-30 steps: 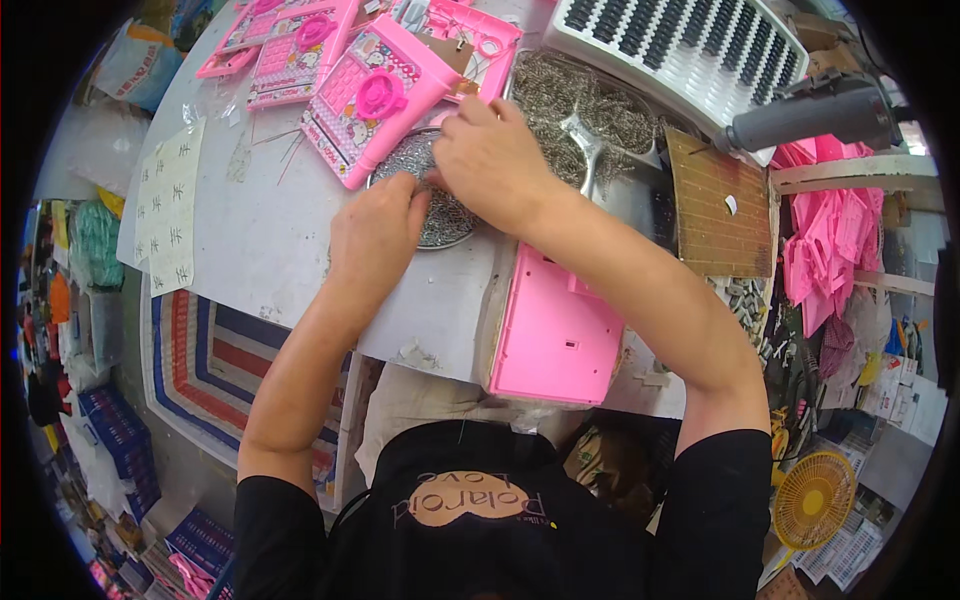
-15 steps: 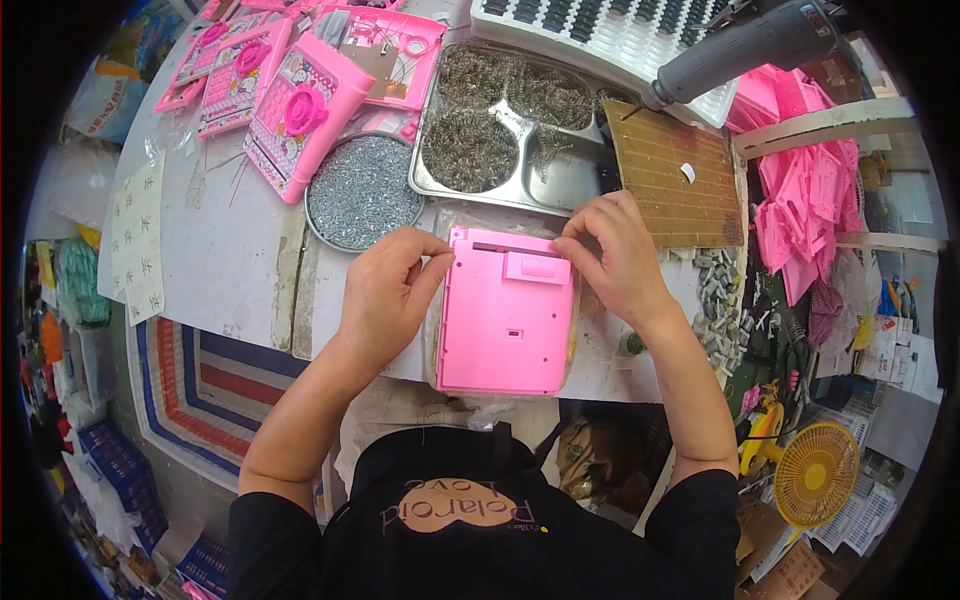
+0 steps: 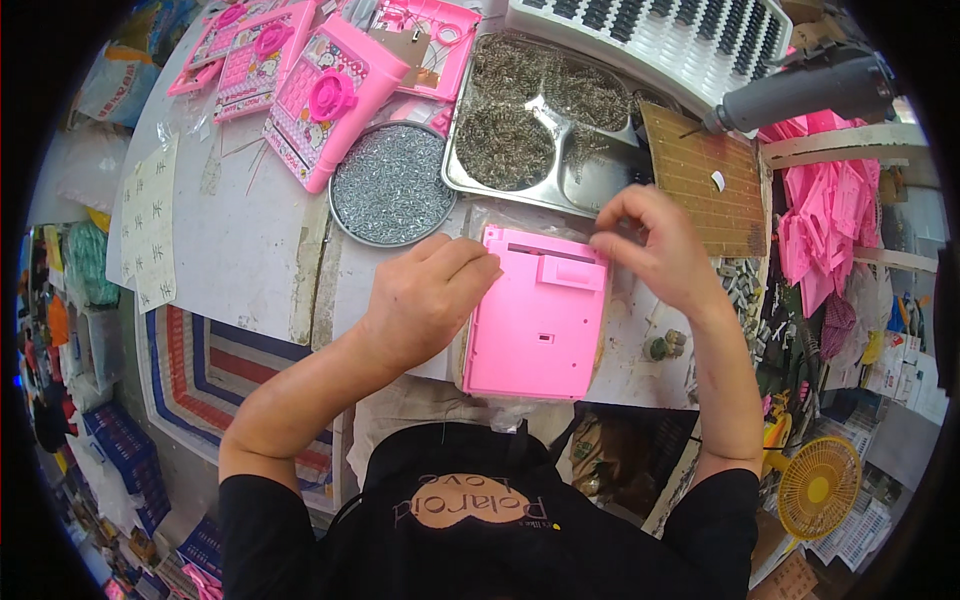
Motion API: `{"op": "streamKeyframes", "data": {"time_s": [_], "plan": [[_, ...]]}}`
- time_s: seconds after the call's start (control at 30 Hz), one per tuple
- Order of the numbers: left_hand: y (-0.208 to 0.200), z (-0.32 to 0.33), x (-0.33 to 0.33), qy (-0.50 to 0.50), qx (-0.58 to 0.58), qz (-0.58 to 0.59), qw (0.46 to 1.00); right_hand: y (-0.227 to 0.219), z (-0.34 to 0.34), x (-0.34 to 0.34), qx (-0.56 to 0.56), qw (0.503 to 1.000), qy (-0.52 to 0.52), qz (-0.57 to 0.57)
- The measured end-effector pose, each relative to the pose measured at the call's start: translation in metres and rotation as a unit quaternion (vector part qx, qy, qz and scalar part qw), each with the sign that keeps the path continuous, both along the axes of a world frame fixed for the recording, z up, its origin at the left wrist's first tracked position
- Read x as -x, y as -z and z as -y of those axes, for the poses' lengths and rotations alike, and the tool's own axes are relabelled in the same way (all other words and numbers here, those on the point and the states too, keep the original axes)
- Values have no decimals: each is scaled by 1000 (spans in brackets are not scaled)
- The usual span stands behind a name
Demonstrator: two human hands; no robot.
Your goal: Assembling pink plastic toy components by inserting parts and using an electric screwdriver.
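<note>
A flat pink plastic case (image 3: 525, 335) lies back side up at the table's front edge, on clear wrap. It has a long slot along its far end, a raised block under the slot and a small square opening. My left hand (image 3: 425, 300) is closed, its thumb and fingers gathered at the case's upper left edge. What its fingertips hold, if anything, is hidden. My right hand (image 3: 655, 250) is at the far right corner, fingers curled and thumb tip by the rim. Whether a small part sits between those fingertips cannot be seen.
Beyond the case stand a round tin of small screws (image 3: 392, 185) and a metal tray (image 3: 555, 190) of springs. Pink toy cases (image 3: 335, 110) lie far left. A grey electric screwdriver (image 3: 800, 92) hangs over a brown board (image 3: 705, 190). Pink parts (image 3: 815, 220) hang at right.
The whole view has shifted, so things appear farther right. My left hand has turned and come nearer along the case's left edge, its fingers bunched tighter. My right hand stays by the far right corner.
</note>
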State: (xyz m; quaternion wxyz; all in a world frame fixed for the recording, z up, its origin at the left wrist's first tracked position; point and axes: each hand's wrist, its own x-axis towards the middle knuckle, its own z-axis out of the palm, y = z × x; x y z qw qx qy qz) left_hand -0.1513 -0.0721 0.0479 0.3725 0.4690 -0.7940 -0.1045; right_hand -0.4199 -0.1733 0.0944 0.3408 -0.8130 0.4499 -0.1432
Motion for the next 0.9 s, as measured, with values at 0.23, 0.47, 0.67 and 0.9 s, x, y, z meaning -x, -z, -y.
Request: {"op": "streamKeyframes", "data": {"time_s": [0.23,0.47,0.67,0.9], "plan": [[6,25,-53,-188,-62,40,979,24,36,-139,326,914,-240,-40],[22,27,-69,-219,-97,71,968,51,43,-191,365,881,-253,-161],[21,31,-65,-234,-35,80,968,52,44,-199,359,887,-242,-159],[-25,0,-30,-148,-291,-112,938,8,32,-145,330,932,-144,-42]]}}
